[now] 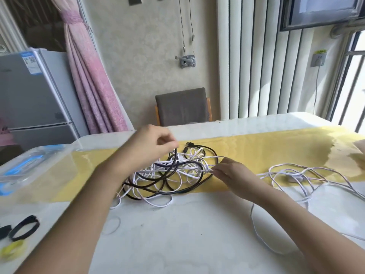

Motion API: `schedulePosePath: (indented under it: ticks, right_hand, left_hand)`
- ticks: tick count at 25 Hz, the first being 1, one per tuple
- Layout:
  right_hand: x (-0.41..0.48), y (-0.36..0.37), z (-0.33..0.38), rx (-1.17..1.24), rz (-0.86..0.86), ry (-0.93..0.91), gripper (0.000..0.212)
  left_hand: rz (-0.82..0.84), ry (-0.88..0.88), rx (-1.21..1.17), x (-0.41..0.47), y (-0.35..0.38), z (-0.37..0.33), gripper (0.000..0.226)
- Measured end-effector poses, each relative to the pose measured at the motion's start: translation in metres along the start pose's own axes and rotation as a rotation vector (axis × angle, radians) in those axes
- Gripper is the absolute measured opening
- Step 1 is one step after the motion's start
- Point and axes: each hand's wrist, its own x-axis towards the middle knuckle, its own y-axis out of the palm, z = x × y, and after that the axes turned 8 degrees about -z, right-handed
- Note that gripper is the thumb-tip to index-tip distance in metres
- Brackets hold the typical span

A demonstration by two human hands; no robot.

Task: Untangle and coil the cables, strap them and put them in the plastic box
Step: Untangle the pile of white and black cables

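Observation:
A tangle of black cable point(158, 179) and white cables point(158, 202) lies mid-table on the yellow runner. My left hand point(150, 143) hovers over its far side and pinches a loop of black cable, lifted a little. At the tangle's right edge my right hand point(229, 173) pinches a white cable on the table. A second loose white cable point(296, 173) sprawls to the right. The clear plastic box point(33, 171) with blue clips stands at the left. Black straps point(24, 227) and a yellow strap point(12, 251) lie at the near left edge.
The white table point(177, 244) carries a yellow runner point(266, 149) across its width. A grey-backed chair point(182, 106) stands behind the far edge. A grey fridge point(29, 95) and a pink curtain are at the left, a window at the right.

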Motion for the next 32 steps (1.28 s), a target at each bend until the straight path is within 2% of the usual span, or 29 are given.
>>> schedulePosePath:
  ticks: [2,5,7,9,10,13,15,16,18,19,21,23,24,25,27,29,32]
  right_hand:
    - [0.000,-0.003,0.006,0.113,0.008,0.032,0.032]
    - [-0.003,-0.006,0.013,0.174,0.140,0.099,0.036]
    - [-0.004,-0.007,0.015,0.123,0.145,0.089,0.027]
    - [-0.003,-0.009,0.017,0.087,0.035,0.039,0.026]
    - [-0.002,-0.012,0.020,0.073,-0.049,0.007,0.026]
    - [-0.001,-0.029,0.025,0.025,-0.401,-0.037,0.024]
    - [-0.002,-0.048,0.018,-0.066,-0.655,-0.043,0.022]
    - [-0.002,-0.057,0.011,-0.115,-0.746,-0.014,0.020]
    - [-0.004,-0.078,-0.006,-0.178,-0.813,0.166,0.020]
    - [-0.004,-0.085,-0.016,-0.216,-0.778,0.288,0.021]
    - [-0.005,-0.084,-0.031,-0.355,-0.569,0.477,0.022]
    - [-0.005,-0.071,-0.036,-0.506,-0.283,0.504,0.019]
    - [-0.006,-0.065,-0.035,-0.560,-0.162,0.470,0.020]
    - [-0.006,-0.058,-0.034,-0.580,-0.062,0.406,0.029]
    - [-0.004,-0.047,-0.031,-0.473,0.084,0.255,0.056]
    - [-0.002,-0.028,-0.020,-0.329,0.151,0.098,0.065]
    - [0.000,0.006,-0.012,-0.210,0.152,0.007,0.056]
  left_hand:
    - [0.144,0.070,0.015,0.007,0.041,-0.004,0.011]
    - [0.423,0.114,0.213,0.017,0.078,0.004,0.040]
    - [0.450,0.197,0.360,0.025,0.089,0.005,0.041]
    - [0.343,0.305,0.507,0.033,0.094,0.000,0.038]
    - [0.243,0.292,0.506,0.039,0.091,-0.001,0.039]
    - [-0.237,-0.024,0.108,0.077,0.054,0.009,0.034]
    - [-0.541,-0.158,-0.093,0.099,0.014,0.023,0.032]
    - [-0.638,-0.198,-0.098,0.103,-0.003,0.034,0.033]
    - [-0.733,-0.295,0.018,0.094,-0.019,0.059,0.036]
    - [-0.709,-0.350,0.116,0.082,-0.016,0.072,0.038]
    - [-0.614,-0.382,0.255,0.050,0.000,0.090,0.044]
    - [-0.569,-0.273,0.366,0.023,0.015,0.096,0.059]
    - [-0.541,-0.179,0.428,0.013,0.020,0.096,0.070]
    - [-0.503,-0.075,0.495,0.004,0.023,0.097,0.080]
    - [-0.410,0.121,0.606,-0.009,0.027,0.093,0.094]
    - [-0.279,0.278,0.643,-0.021,0.033,0.085,0.090]
    - [-0.086,0.497,0.584,-0.041,0.041,0.077,0.075]
